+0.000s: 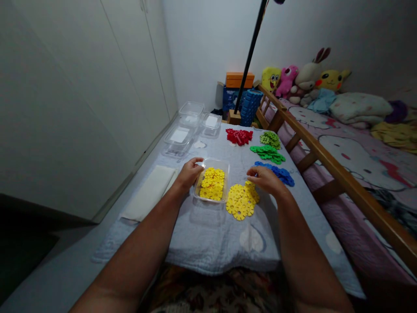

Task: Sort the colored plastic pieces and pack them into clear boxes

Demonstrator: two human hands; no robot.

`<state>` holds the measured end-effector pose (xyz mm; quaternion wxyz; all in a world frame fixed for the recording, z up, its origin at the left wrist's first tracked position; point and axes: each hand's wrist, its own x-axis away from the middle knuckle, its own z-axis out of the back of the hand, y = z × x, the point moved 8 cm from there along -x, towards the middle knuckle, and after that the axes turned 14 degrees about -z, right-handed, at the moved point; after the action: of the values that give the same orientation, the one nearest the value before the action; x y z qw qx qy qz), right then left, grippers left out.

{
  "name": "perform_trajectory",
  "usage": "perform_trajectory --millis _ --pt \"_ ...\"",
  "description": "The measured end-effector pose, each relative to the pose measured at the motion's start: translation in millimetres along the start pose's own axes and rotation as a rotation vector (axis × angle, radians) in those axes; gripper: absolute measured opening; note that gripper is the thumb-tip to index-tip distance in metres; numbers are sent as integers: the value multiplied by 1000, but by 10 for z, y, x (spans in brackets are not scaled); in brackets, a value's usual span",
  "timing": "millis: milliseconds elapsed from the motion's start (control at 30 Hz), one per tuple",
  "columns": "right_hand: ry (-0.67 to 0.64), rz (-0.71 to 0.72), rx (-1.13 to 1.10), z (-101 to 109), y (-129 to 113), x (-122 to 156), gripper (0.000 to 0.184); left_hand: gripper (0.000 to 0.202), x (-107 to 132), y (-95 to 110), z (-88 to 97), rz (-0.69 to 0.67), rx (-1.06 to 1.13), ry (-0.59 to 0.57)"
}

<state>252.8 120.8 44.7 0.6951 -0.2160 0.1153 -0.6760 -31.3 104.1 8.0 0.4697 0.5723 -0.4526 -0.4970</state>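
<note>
A clear plastic container stands on the cloth in front of me, with yellow notched flower-shaped discs inside. My left hand grips its upper left edge, fingers closed on the rim. Right of the container lies a loose pile of more yellow discs. Over the far right side of that pile is my right hand, its fingertips pinched together close to the top discs. Whether a disc is between those fingertips is too small to tell.
Beyond lie piles of blue discs, green discs, light green discs and red discs. Several clear containers stand at the back left. A folded cream cloth lies left; a wooden bed rail borders the right.
</note>
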Motion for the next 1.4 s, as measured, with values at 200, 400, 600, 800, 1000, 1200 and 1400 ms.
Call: perform_trajectory --millis 200,400,600,800,1000,1200,1400 --pt "-35 -69 117 -147 278 87 18 51 29 51 -39 24 6 -55" --pt "-38 -86 58 -240 305 63 14 47 11 20 -60 -12 31 -27" --pt "9 -86 -202 -216 317 42 14 46 19 -31 -139 -41 101 -19" --pt "-33 -95 -464 -230 266 45 9 49 3 -76 -147 -34 117 -8" --pt "107 -65 -670 -98 173 84 19 50 17 -77 -152 -7 146 -3" --pt "205 1 -791 -34 -19 176 22 49 22 -85 -150 1 147 -10" --pt "267 142 -612 -1 -463 301 9 50 10 -134 -154 13 170 -5"
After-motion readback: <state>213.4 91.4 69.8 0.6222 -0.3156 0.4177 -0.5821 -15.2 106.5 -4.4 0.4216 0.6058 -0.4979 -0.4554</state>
